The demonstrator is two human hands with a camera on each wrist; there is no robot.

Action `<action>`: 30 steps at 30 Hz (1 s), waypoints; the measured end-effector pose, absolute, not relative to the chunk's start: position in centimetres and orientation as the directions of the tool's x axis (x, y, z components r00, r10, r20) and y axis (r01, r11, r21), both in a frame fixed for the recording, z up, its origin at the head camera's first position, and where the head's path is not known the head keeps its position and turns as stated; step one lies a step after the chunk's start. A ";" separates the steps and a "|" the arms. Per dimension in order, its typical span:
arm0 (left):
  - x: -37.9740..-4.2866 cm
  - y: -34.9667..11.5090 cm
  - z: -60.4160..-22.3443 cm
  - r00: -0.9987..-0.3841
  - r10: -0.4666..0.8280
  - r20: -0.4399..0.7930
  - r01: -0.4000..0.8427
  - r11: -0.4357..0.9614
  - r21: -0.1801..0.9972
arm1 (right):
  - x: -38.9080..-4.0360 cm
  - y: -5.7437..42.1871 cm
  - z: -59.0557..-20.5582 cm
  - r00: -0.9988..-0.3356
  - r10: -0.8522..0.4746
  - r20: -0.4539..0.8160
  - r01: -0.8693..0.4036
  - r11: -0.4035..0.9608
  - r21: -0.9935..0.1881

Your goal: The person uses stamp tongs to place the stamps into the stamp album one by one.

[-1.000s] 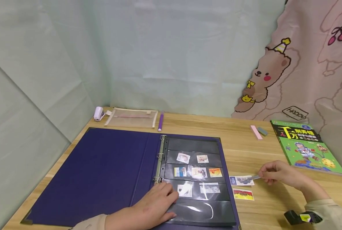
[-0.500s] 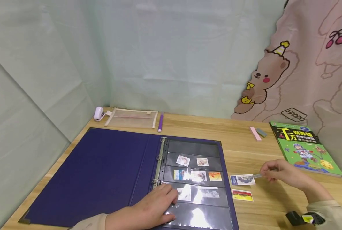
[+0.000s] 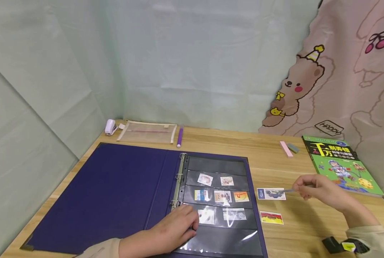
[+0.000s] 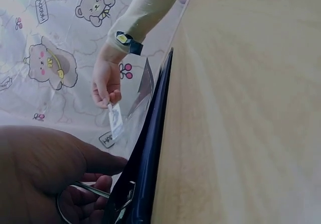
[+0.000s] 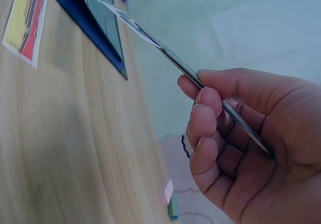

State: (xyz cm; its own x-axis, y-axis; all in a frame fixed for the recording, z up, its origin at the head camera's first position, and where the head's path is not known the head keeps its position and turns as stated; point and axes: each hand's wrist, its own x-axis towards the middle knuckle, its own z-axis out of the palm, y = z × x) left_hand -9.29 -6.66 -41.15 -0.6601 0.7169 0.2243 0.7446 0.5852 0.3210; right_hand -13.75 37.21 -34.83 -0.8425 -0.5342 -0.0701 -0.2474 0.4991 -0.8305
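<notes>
In the head view my right hand (image 3: 321, 191) pinches a pair of metal tweezers (image 5: 183, 68). Their tips grip a white stamp (image 3: 271, 194) with a blue strip and a vehicle-like picture, held off the wood at the album's right edge. A red and yellow stamp (image 3: 271, 217) lies on the table below it. My left hand (image 3: 172, 229) rests on the lower left of the black album page (image 3: 224, 242), beside the binder rings (image 3: 179, 176). Its fingers are loosely bent and partly cover the page edge. Several stamps (image 3: 222, 196) sit in the page's clear pocket strips.
The open navy album cover (image 3: 114, 193) spreads left. Behind it are a small stapler (image 3: 110, 127), a mesh pouch (image 3: 148, 132) and a purple marker (image 3: 180, 137). A pink block (image 3: 286, 148), a grey-green block (image 3: 293, 148) and a green book (image 3: 343, 166) lie at the right.
The right hand has raised the white stamp off the table with the tweezers, moving slightly up in the view. The left hand stays on the page.
</notes>
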 end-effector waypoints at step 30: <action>-9.0 -6.4 -41.2 -0.689 0.656 0.310 0.724 0.599 0.342 | -12.2 27.5 -36.8 -0.852 -0.522 -0.037 -0.229 0.437 -0.870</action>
